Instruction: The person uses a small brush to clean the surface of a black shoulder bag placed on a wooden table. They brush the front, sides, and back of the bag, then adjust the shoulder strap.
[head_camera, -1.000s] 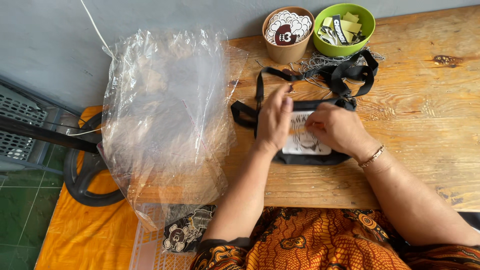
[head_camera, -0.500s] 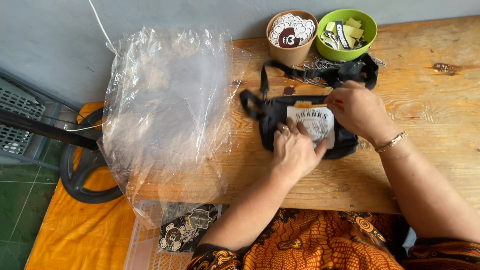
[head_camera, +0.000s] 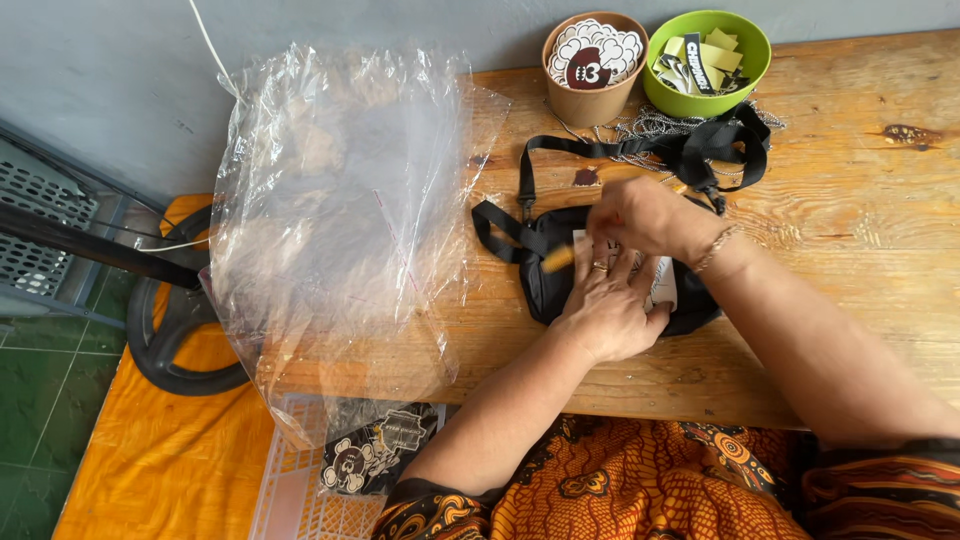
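Observation:
A black pouch bag (head_camera: 540, 290) with a long black strap (head_camera: 700, 150) lies on the wooden table (head_camera: 860, 220). My left hand (head_camera: 610, 310) rests flat on the pouch, pressing a white card (head_camera: 665, 285) against it. Just above and partly over it, my right hand (head_camera: 640, 215), blurred by motion and wearing a bracelet, grips a thin yellow-orange stick (head_camera: 557, 259) whose tip points left across the pouch. Both hands hide most of the card.
A brown paper cup of round stickers (head_camera: 593, 60) and a green bowl of labels (head_camera: 708, 50) stand at the table's back, with a metal chain (head_camera: 640, 128) beside them. Crumpled clear plastic bags (head_camera: 340, 220) cover the left end. A white crate (head_camera: 290, 490) sits below.
The pouch has shifted slightly toward me. My right hand moved down and left over the pouch with the stick. My left hand slid up onto the card.

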